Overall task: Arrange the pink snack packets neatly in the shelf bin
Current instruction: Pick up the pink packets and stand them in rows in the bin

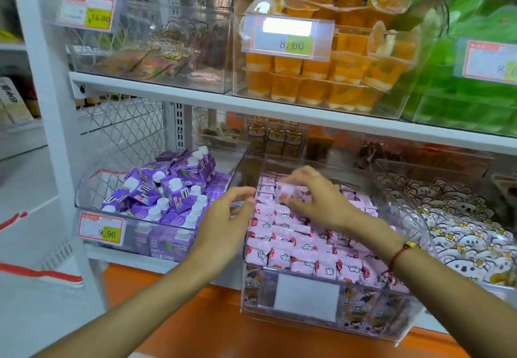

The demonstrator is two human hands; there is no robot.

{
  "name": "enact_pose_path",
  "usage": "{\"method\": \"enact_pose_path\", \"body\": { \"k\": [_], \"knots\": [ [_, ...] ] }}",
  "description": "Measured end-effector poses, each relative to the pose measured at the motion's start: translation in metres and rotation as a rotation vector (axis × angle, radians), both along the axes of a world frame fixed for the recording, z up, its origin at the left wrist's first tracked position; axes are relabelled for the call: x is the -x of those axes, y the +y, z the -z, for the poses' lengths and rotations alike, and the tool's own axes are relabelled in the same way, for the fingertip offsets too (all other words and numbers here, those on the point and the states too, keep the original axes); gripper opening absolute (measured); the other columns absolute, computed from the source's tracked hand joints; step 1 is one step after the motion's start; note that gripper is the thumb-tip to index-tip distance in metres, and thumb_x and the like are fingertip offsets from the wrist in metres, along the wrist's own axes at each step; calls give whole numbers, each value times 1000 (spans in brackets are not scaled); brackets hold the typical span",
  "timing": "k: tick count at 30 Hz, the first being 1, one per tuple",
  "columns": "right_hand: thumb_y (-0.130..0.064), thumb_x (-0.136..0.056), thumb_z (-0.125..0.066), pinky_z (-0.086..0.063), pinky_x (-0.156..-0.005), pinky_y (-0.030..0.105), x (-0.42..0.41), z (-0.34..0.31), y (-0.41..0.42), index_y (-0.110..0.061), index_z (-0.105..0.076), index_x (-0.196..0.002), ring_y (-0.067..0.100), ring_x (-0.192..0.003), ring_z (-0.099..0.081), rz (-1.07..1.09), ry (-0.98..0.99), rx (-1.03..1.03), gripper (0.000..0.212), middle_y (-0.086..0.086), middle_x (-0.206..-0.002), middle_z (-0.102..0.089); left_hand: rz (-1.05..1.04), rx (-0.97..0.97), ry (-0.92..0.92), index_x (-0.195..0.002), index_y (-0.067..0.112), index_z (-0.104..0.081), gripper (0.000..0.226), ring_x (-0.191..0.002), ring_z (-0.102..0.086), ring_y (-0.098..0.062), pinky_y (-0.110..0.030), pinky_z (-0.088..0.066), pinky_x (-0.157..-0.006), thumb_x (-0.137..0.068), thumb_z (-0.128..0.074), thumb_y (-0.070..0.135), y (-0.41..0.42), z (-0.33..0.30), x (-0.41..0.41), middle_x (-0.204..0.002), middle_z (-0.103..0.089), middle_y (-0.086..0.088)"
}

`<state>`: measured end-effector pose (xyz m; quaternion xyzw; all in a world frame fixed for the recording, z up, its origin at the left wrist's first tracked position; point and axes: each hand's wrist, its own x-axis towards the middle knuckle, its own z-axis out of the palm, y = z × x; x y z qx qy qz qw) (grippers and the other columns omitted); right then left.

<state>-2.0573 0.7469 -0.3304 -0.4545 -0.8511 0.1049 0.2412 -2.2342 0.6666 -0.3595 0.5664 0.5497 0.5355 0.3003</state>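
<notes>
On the lower shelf, a clear shelf bin (405,198) holds rows of pink snack packets (293,245) lying flat, filling it from its near front wall to the far end. Over the far rows, the right hand (310,198) pinches one pink packet (288,191) between thumb and curled fingers, just above the others. The left hand (223,226) hovers at the bin's left wall, fingers loosely spread and curved, holding nothing; whether the fingertips touch the wall cannot be told. A red bracelet (400,254) circles the right wrist. Left of the bin, another bin holds purple drink cartons (167,190). Right of it lie white flower-printed packets (461,231). Above, on the upper shelf, stand orange jelly cups (321,83).
</notes>
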Motion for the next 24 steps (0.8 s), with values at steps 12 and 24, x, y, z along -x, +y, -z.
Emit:
{"method": "enact_pose_path", "body": {
  "k": [12,24],
  "knots": [
    [-36,-102,-31,-32,-106,36,12,13,-15,-25,-40,-141,14,-117,-40,-30,-28,138,42,-6,-131,-42,40,11,-52,-109,30,-59,19,-99,-58,-4,-32,-50,-88,-95,-51,19,1,-3,3,-105,-60,17],
    [-30,-101,-36,-21,-115,30,-34,13,-32,-25,-28,-148,16,-141,-24,74,-255,34,48,-1,-156,-24,-25,-344,493,-111,33,-60,34,-96,-56,-2,-25,-47,-81,-85,-63,12,10,-20,7,-106,-59,18]
  ]
}}
